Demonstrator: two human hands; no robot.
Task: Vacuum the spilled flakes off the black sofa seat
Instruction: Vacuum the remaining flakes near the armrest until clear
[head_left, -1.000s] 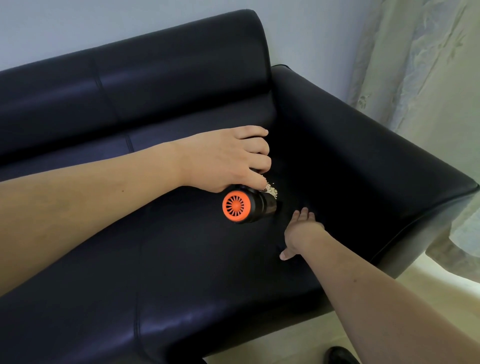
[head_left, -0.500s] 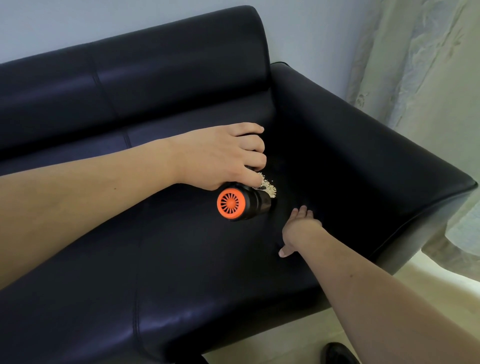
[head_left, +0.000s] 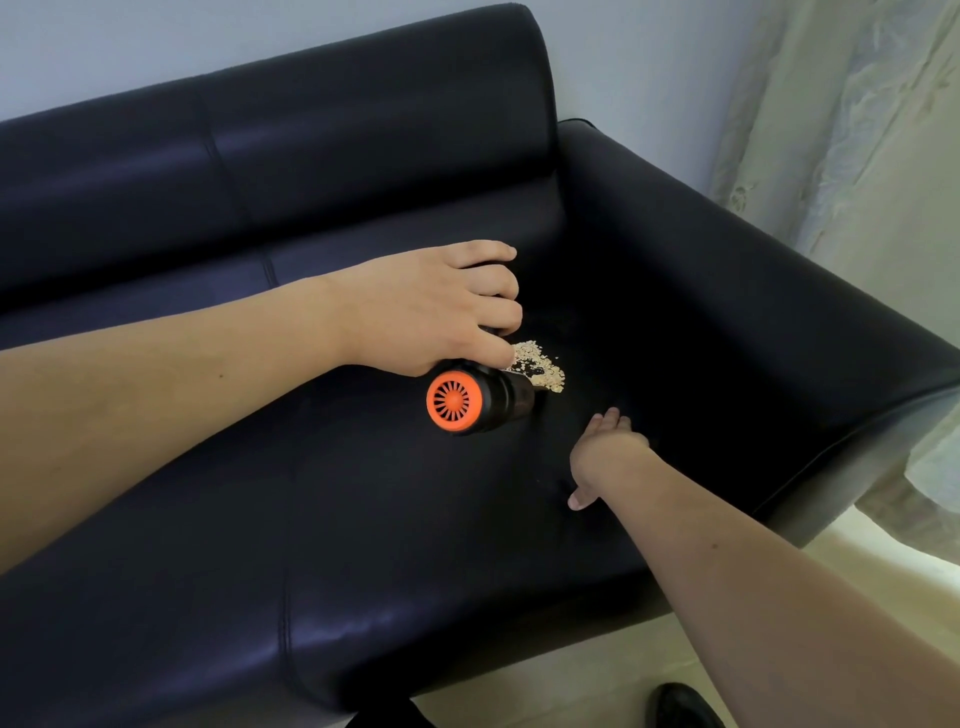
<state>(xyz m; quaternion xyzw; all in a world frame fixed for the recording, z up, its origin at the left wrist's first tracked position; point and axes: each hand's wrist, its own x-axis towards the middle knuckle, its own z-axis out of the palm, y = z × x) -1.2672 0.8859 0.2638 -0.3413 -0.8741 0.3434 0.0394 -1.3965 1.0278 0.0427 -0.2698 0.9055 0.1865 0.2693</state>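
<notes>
The left hand (head_left: 426, 312) is curling its fingers round the black handheld vacuum with the orange vented end (head_left: 475, 397), its nozzle lying at the pale flake pile (head_left: 540, 364) near the sofa's padded armrest (head_left: 727, 291); sweeping slowly is advisable. The right hand (head_left: 605, 454) is pressing flat, fingers together, on the black leather seat (head_left: 363, 519), crowding that side

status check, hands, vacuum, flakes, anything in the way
Left hand grips handheld vacuum, nozzle at flakes. Right hand flat on sofa seat, open. Flakes uncollected. Nothing blocking.
</notes>
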